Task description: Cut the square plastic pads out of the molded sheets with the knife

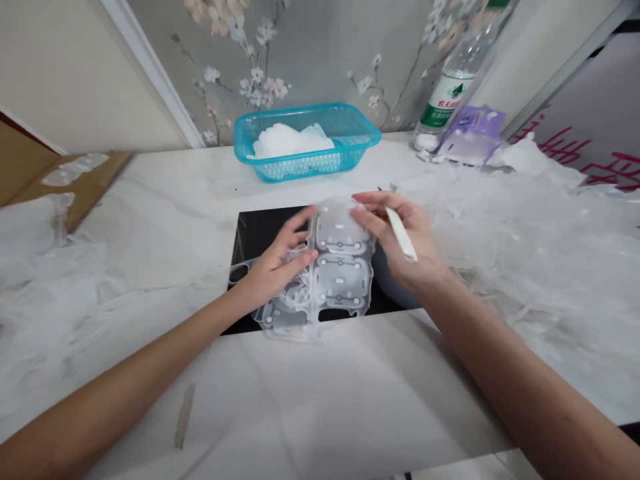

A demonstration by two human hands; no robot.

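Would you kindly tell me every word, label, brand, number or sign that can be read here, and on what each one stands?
"农夫山": red characters on the bottle label; what follows curves away and is unclear.
White print on the label's green band: too small and blurred to read.
Purple packet: its markings are too blurred to read.
Pale panel at right: magenta strokes, blurred and partly cut off, so unreadable.
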